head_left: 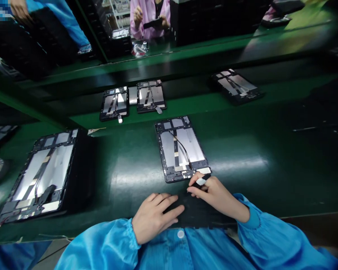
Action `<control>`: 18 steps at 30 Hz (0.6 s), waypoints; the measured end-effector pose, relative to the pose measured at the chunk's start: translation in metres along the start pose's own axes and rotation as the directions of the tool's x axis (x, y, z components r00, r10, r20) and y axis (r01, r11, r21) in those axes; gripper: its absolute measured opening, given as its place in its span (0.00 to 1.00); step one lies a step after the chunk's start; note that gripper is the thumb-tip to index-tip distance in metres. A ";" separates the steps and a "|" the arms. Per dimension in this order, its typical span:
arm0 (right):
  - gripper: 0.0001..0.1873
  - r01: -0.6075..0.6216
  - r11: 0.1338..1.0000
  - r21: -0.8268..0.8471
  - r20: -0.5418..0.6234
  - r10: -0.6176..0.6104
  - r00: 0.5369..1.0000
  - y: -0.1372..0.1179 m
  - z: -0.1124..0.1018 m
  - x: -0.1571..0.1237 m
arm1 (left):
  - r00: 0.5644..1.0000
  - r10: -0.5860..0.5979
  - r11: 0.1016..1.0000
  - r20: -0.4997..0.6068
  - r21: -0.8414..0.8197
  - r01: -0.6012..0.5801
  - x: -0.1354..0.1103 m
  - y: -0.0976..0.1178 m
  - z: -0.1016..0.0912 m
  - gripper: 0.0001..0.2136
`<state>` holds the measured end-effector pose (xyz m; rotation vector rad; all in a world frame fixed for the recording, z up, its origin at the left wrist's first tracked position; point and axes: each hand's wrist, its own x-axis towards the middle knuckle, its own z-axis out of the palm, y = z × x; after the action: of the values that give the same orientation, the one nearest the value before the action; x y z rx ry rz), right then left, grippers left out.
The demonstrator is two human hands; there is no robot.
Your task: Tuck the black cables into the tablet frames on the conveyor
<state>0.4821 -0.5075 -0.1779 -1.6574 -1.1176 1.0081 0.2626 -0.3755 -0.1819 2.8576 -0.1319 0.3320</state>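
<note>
Straight ahead of me an opened tablet [183, 148] lies on the green bench, its inside facing up with silvery plates, a dark ribbon strip and a thin black cable. My right hand [216, 195] is at its lower right corner, fingers closed around a small black-and-white item [203, 180] whose exact kind I cannot make out. Below the tablet, my left hand [157, 215] rests palm down near the bench's front edge, fingers stretched out over a dark area and holding nothing.
To the left stands a stack of opened tablets [45, 168]. Two opened tablets, one on the left [114, 104] and one beside it [151, 96], lie farther back; another tablet [236, 86] is at back right. Beyond the green ledge [169, 58], a person in pink [150, 18] holds a dark device.
</note>
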 end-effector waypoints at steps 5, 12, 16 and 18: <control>0.10 0.071 0.978 -0.195 0.007 -0.071 0.997 -0.008 0.002 0.004 | 1.000 0.008 0.999 0.014 0.042 -0.009 0.006 0.001 0.010 0.13; 0.11 0.018 0.995 -0.095 0.016 -0.016 1.000 -0.002 0.007 0.003 | 1.000 -0.007 1.000 0.012 0.019 0.007 0.004 0.001 0.010 0.13; 0.15 -0.012 0.980 0.198 -0.036 0.019 0.999 -0.010 -0.007 0.012 | 0.999 -0.036 0.999 -0.009 0.008 0.036 0.006 0.003 0.009 0.13; 0.17 -0.017 0.974 0.225 -0.038 0.026 0.999 -0.019 -0.017 0.027 | 0.996 -0.066 0.998 -0.061 -0.001 0.066 0.010 -0.001 0.005 0.13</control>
<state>0.5003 -0.4816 -0.1586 -1.5038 -0.9238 1.0689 0.2733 -0.3765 -0.1847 2.8423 -0.0254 0.4049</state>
